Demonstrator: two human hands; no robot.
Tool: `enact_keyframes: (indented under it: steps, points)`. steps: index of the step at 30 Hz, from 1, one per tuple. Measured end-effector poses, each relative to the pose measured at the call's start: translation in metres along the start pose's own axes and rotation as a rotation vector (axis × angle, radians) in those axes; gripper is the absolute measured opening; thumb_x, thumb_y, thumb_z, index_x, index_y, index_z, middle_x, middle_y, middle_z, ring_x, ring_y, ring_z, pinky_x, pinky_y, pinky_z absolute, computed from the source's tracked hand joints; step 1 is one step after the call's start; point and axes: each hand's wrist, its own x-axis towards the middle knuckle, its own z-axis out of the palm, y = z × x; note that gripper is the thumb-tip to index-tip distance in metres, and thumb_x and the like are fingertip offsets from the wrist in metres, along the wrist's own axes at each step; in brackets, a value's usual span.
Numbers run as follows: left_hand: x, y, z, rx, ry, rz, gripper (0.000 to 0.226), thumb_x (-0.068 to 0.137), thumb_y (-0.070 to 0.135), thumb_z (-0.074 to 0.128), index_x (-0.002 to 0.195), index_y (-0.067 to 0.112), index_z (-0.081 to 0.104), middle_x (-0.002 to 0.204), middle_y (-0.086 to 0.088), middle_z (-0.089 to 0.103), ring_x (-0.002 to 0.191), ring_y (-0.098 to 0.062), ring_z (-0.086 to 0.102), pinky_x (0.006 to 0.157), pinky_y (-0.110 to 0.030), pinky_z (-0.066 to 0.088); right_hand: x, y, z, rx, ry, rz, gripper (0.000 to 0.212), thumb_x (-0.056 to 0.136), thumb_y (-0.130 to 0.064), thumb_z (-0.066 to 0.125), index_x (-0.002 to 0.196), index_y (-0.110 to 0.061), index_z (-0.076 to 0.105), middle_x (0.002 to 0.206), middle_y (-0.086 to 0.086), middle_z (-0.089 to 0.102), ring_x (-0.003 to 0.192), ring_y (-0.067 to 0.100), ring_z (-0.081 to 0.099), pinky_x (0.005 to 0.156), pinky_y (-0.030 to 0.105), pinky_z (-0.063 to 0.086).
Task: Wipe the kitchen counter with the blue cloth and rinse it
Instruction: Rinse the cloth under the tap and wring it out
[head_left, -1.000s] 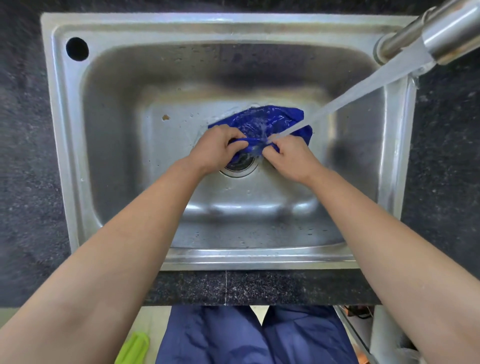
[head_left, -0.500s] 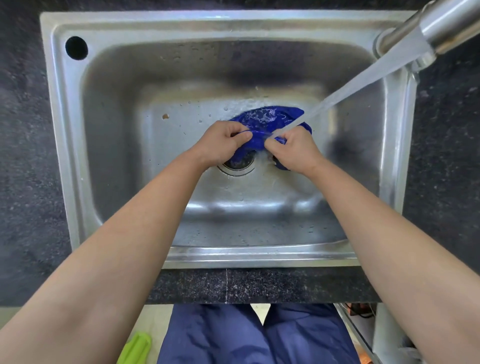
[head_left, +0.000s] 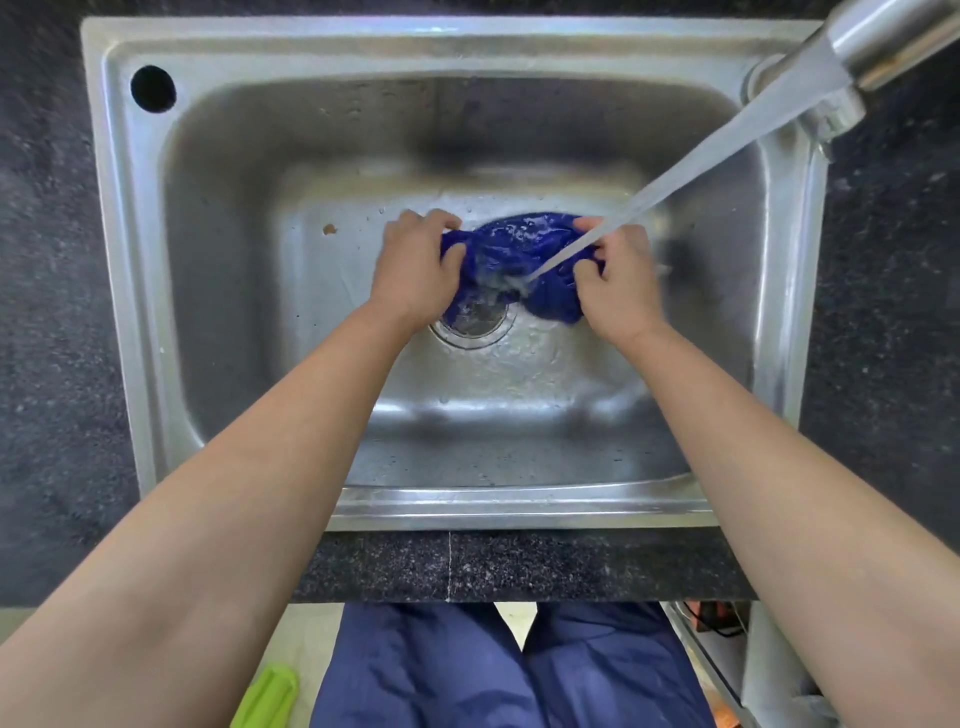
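one blue cloth (head_left: 519, 252) is bunched and stretched between two hands, low in the single steel sink (head_left: 208, 270), just above the one round drain (head_left: 475, 325). its long axis runs left to right across the basin, from one fist to the other, and it sags slightly in the middle. a thicker wad of it hangs down toward the sink floor on the right end, below the thumb side of the right hand

the left hand (head_left: 415, 275) has its fingers curled tight over the left end of the cloth, thumb pressed against the fabric. the right hand (head_left: 621, 286) grips the right end the same way, fingers wrapped over the top edge and knuckles up. both forearms reach in from the near edge of the sink

one tap (head_left: 878, 41) juts in from the upper right corner, and one stream of water (head_left: 701, 166) slants down from it to the left, crossing the right hand's fingers and striking the middle of the cloth. water runs off the fabric onto the drain and ripples over the sink floor around it

dark speckled counter (head_left: 47, 312) frames the sink on all sides. the rim has one round black hole (head_left: 152, 88) at its far left corner. one small brown speck (head_left: 329, 228) sits on the sink floor, left of the left hand. below the counter edge are navy trousers (head_left: 467, 670) and one green object (head_left: 265, 696) on the floor, cut off by the frame
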Motion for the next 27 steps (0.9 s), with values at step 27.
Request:
enact_keyframes:
  steps: [27]
  points:
    - [-0.019,-0.011,0.024,0.106,0.176,0.08,0.031,0.093,0.023,0.059,0.123,0.018,0.066,0.121,-0.01,0.055,0.114,-0.031,0.047,0.094,-0.038,0.038,-0.015,0.017,0.012,-0.398,0.257,-0.106,0.04,0.093,-0.015,0.052,0.132,-0.013,0.056,0.129,0.015,0.051,0.118,0.034,0.049,0.095,0.045,0.041]
